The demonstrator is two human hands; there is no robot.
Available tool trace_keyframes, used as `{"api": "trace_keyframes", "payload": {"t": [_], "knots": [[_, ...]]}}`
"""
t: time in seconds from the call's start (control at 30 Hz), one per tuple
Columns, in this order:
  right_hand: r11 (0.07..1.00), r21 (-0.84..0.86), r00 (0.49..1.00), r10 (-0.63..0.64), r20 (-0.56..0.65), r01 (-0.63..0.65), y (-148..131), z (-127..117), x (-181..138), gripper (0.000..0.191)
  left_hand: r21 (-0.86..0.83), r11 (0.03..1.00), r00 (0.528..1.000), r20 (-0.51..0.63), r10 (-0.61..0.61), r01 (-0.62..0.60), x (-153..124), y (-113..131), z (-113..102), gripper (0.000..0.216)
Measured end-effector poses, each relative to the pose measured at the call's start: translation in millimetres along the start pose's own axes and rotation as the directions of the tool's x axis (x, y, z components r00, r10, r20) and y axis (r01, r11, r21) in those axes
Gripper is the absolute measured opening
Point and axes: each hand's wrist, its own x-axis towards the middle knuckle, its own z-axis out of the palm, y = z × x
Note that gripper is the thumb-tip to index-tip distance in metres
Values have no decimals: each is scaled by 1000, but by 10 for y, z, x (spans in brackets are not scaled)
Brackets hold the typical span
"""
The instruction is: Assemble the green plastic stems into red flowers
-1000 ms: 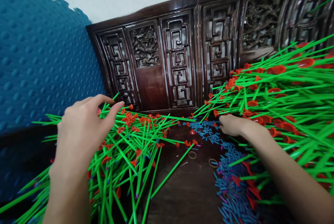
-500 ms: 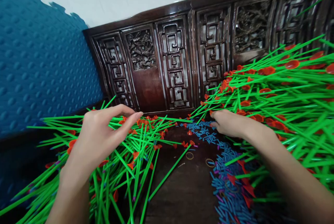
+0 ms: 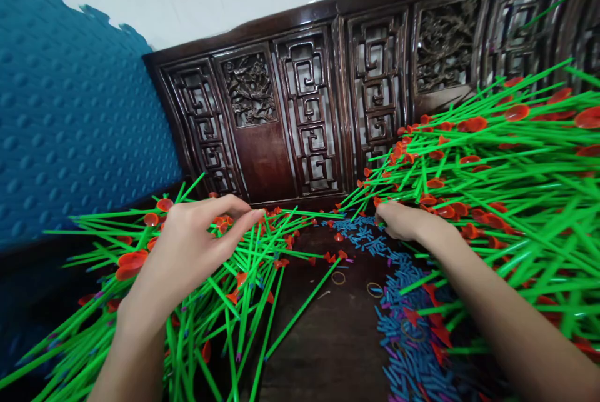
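My left hand (image 3: 187, 252) hovers over the left pile of green sticks (image 3: 234, 289) tipped with red suction cups. Its fingers are stretched forward and slightly apart, with the fingertips close to a cluster of red cups (image 3: 222, 222); nothing shows in its grip. My right hand (image 3: 403, 222) rests at the near end of the larger right pile of green sticks (image 3: 506, 177). Its fingers curl downward where the stick tips meet a strip of small blue pieces (image 3: 363, 236). What those fingers pinch is hidden under the hand.
Small blue pieces (image 3: 412, 352) spread along the right of the dark wooden seat (image 3: 328, 346), mixed with loose red cups. Two rubber bands (image 3: 374, 290) lie in the middle. A carved wooden backrest (image 3: 304, 114) closes the far side, and a blue foam mat (image 3: 70, 120) stands at the left.
My left hand has moved right and lower over the left pile, its fingers stretching forward. My right hand has slid a little left toward the stick tips.
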Motion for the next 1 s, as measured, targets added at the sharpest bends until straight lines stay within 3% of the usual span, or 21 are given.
{"api": "trace_keyframes", "payload": {"t": [0.17, 0.27, 0.33, 0.4, 0.47, 0.53, 0.63, 0.73, 0.87, 0.93, 1.0], "knots": [[989, -1, 983, -150, -105, 151, -14, -74, -27, 25, -2, 999, 998, -47, 47, -47, -3, -62, 65, 21], [957, -10, 942, -285, -174, 288, -55, -181, -75, 20, -23, 995, 993, -75, 93, -95, 2, -90, 99, 23], [913, 9, 861, -382, -337, 409, -100, -278, -172, 21, -35, 991, 989, -84, 123, -126, 4, -105, 114, 23], [825, 77, 711, -431, -556, 560, -163, -380, -326, 18, -37, 989, 987, -84, 137, -140, 1, -114, 123, 22], [703, 178, 582, -389, -714, 688, -243, -473, -505, 14, -39, 988, 986, -84, 145, -149, -3, -115, 130, 21], [578, 301, 538, -294, -790, 758, -328, -538, -663, 15, -54, 986, 985, -72, 156, -160, -4, -105, 136, 19], [321, 525, 598, -204, -775, 789, -438, -563, -775, 19, -98, 977, 982, -44, 184, -187, -3, -77, 139, 16], [90, 678, 678, -233, -698, 729, -522, -504, -726, 19, -196, 961, 980, 14, 200, -194, -19, -53, 135, 14], [-129, 754, 707, -276, -651, 644, -610, -358, -533, 17, -423, 899, 968, 156, 196, -114, -68, -81, 138, 27], [-176, 781, 724, -299, -622, 599, -631, -284, -426, 22, -446, 890, 962, 190, 198, -96, -83, -113, 141, 31], [-78, 826, 751, -376, -543, 558, -630, -207, -323, 32, -381, 918, 965, 182, 189, -108, -81, -140, 141, 29]]}}
